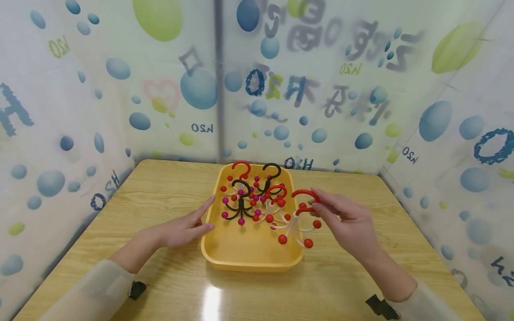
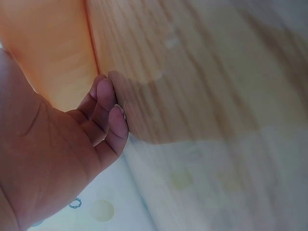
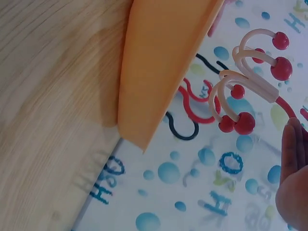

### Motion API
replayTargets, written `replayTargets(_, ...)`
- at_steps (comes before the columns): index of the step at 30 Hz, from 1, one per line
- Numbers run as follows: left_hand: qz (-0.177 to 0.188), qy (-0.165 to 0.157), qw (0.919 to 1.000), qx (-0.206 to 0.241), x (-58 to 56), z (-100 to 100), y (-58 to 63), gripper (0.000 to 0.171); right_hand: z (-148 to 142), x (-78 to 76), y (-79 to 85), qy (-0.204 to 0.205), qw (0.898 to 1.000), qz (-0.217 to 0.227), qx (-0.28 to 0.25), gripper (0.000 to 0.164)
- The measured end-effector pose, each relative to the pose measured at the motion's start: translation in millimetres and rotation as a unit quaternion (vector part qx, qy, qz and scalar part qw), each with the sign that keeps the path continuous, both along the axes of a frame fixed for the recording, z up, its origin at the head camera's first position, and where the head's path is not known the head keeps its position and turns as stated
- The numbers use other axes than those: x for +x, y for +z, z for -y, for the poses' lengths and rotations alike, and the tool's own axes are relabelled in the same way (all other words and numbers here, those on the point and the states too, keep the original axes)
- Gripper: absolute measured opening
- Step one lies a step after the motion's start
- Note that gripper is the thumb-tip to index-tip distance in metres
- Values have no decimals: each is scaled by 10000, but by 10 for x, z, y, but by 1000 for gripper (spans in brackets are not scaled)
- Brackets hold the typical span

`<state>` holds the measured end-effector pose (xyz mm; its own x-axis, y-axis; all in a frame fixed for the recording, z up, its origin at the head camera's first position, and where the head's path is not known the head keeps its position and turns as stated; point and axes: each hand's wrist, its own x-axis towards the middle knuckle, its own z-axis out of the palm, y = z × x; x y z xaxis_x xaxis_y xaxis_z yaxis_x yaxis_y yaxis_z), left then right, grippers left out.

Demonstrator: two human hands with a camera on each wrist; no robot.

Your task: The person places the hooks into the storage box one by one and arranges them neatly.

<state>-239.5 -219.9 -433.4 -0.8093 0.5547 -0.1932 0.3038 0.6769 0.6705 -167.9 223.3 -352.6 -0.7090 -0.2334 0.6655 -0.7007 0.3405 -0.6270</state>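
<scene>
My right hand (image 1: pixel 347 218) pinches the hooked red handle of a massager (image 1: pixel 295 223) with white curved prongs tipped in red balls. It hangs over the right side of the yellow tray (image 1: pixel 249 254); in the right wrist view, its prongs (image 3: pixel 231 77) point away from my fingers. My left hand (image 1: pixel 180 229) is at the tray's left side, its thumb and index finger stretched to the wall. Inside the tray lie two black-handled massagers (image 1: pixel 241 203) with pink balls and two red-handled ones (image 1: pixel 277 191), bunched toward the far end.
The tray stands on a light wooden table (image 1: pixel 160 191). Behind and on both sides, a white curtain (image 1: pixel 261 129) printed with blue and green bubbles closes off the table. A bright reflection lies on the table's near part.
</scene>
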Motion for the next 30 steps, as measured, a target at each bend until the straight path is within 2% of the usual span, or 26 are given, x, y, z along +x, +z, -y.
replayTargets(4, -27, 13, 10000, -28, -10, 6, -14, 91, 170, -59, -12, 216, 9997, 89, 116, 47)
replayTargets(11, -36, 52, 10000, -71, -5, 2, 5, 89, 430, -208, -64, 269, 9985, 7, 467, 43)
replayTargets(20, -2, 119, 9998, -159, 3, -4, 18, 89, 681, -334, -155, 595, 9958, 136, 680, 37)
replayTargets(30, -8, 142, 9998, -163, 13, -12, 22, 89, 756, -364, -253, 695, 9917, 666, 854, 37)
